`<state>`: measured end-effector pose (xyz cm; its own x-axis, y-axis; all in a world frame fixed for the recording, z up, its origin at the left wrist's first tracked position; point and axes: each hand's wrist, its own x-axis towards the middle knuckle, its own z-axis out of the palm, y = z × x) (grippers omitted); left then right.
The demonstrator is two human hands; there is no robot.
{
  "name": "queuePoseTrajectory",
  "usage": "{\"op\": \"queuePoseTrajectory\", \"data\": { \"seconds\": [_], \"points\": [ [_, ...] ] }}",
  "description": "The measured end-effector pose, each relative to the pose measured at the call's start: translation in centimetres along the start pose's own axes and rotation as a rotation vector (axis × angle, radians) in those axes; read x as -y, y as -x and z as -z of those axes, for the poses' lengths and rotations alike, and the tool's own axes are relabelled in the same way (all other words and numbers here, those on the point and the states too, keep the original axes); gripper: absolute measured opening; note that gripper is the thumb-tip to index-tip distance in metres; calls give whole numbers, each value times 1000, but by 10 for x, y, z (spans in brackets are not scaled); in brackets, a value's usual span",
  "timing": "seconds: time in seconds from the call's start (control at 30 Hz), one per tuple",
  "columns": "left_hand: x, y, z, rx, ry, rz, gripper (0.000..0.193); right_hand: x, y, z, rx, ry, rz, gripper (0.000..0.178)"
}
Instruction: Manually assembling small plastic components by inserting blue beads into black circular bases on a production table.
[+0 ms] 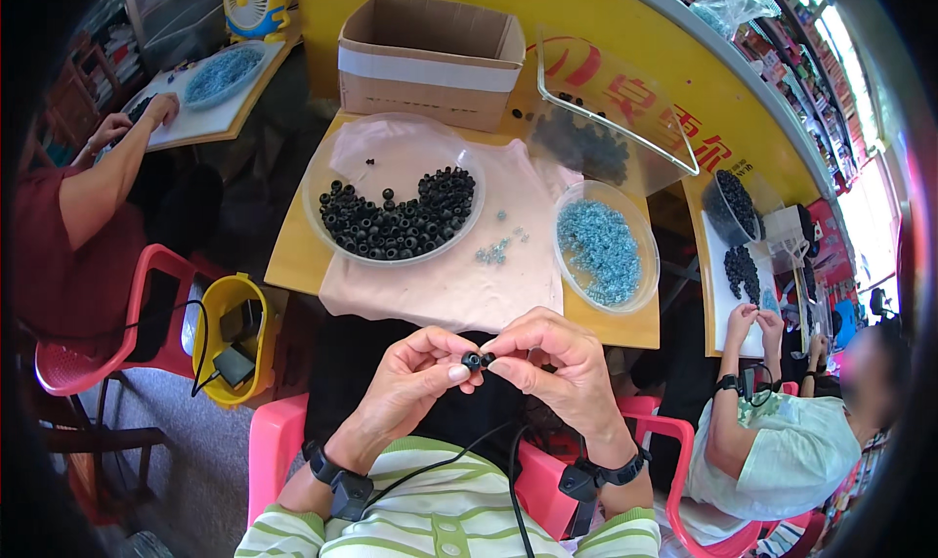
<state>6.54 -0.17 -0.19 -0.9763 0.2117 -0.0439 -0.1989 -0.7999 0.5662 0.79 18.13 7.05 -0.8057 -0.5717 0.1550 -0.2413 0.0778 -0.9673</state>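
Close together before my body, my left hand (427, 363) and my right hand (547, 358) each pinch a small round black bead. The left bead (472, 361) shows a hole facing up; the right bead (488, 360) touches or nearly touches it, and I cannot tell whether they are joined. Beyond my hands, a round clear tray (315, 202) holds many black beads (396, 228). To its right, an oval clear tray (640, 299) holds pale blue beads (598, 250). Several loose blue beads (493, 253) lie on the pink cloth (391, 299) between the trays.
An open cardboard box (420, 94) stands at the table's back beside a clear bin (586, 143) of black pieces. A yellow bucket (230, 338) with dark devices sits lower left. Two people work at side tables, left and right. Cables run from my wrist straps.
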Motion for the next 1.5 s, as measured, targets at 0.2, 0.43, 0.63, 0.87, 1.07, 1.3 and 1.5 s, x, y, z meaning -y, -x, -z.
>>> {"op": "queuePoseTrajectory", "data": {
  "seconds": [0.2, 0.43, 0.63, 0.87, 1.07, 1.3, 1.5],
  "points": [
    [0, 8, -2, 15, -15, 8, 18, 2, 5, -9, -6, 33, 0, 15],
    [2, 10, -1, -8, 4, 35, 18, -2, 6, -15, -41, 203, 168, 18],
    [3, 11, -2, 10, 78, 96, 16, -5, 11, -18, -89, 195, 183, 18],
    [3, 10, -2, 20, 168, 117, 11, 4, 13, -15, -60, 377, 190, 28],
    [4, -7, -10, 50, 252, 210, 13, 1, 8, -10, -186, 667, 406, 36],
    [2, -29, -8, 8, 276, 338, 16, -4, -3, 10, -120, 747, 527, 30],
    [3, -53, -12, -38, 191, 370, 13, -8, -12, 26, -119, 764, 422, 26]
  ]
}}
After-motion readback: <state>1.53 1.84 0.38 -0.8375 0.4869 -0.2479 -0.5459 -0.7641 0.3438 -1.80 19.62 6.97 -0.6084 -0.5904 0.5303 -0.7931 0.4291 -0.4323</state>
